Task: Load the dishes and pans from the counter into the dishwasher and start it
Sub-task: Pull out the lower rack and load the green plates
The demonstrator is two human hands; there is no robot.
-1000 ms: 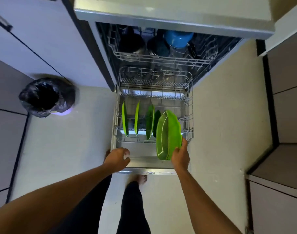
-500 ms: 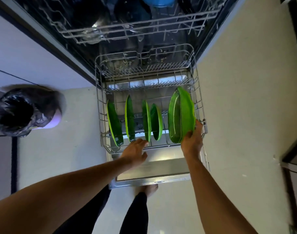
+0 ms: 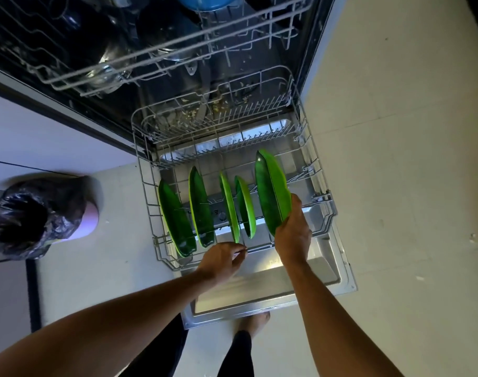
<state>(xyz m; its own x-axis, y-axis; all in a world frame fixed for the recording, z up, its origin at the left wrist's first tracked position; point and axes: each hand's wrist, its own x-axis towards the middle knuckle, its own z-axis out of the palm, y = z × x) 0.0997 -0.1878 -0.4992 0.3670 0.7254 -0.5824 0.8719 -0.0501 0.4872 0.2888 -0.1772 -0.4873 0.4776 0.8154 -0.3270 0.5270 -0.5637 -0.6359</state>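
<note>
Presently: right hand [image 3: 293, 235] grips near edge of green plate [image 3: 271, 191], upright in lower rack [image 3: 309, 148], right of four racked plates [image 3: 201, 208]. Left hand [image 3: 221, 261] fingers curled at rack front rail; grasp not discernible.

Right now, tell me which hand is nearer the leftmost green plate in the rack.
Left. The left hand is by the near end of the leftmost plate; the right hand grips the rightmost plate.

Glossy green plates [image 3: 273, 191]; grey coated wire rack [image 3: 148, 213]; brushed metal door [image 3: 327, 270]; crinkled black plastic bag [image 3: 28, 213].
</note>
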